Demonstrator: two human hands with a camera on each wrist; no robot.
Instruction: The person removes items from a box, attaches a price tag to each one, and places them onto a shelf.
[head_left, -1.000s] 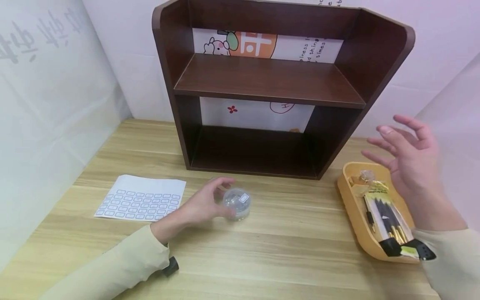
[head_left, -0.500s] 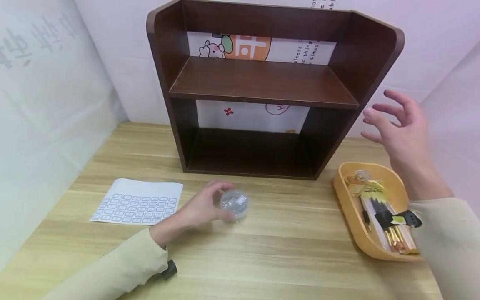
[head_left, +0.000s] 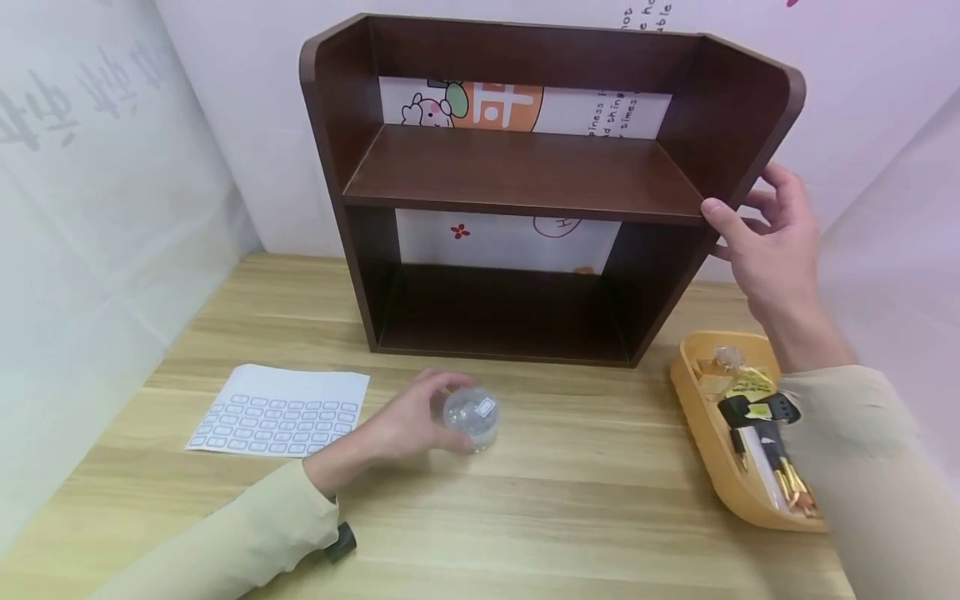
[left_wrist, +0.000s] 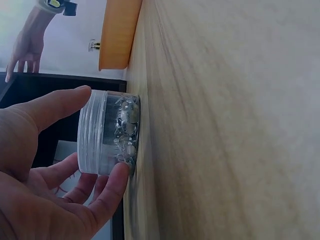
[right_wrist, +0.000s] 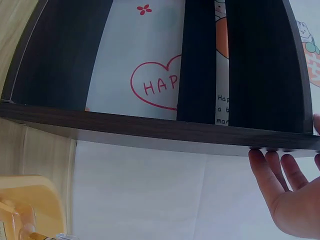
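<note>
A round clear plastic jar (head_left: 474,418) with a small label on its lid stands upright on the table. My left hand (head_left: 411,418) holds it from the side, thumb and fingers around it. Small shiny pieces, too jumbled to name, lie in the bottom of the jar (left_wrist: 110,135) in the left wrist view. At the right side of a dark brown two-tier shelf (head_left: 517,171) is my right hand (head_left: 780,250), its thumb at the panel's front edge. In the right wrist view the right hand's fingertips (right_wrist: 257,156) touch that panel's outer face.
A sheet of blue-bordered labels (head_left: 281,412) lies left of the left hand. Under my right forearm sits a yellow tray (head_left: 701,425) holding a glass bottle, a pen and packaged brushes (head_left: 783,475). A wall sheet (head_left: 862,92) stands behind the shelf.
My right hand has moved from above the tray up and left to the shelf's right panel, and now grips it. The left hand has stayed at the jar.
</note>
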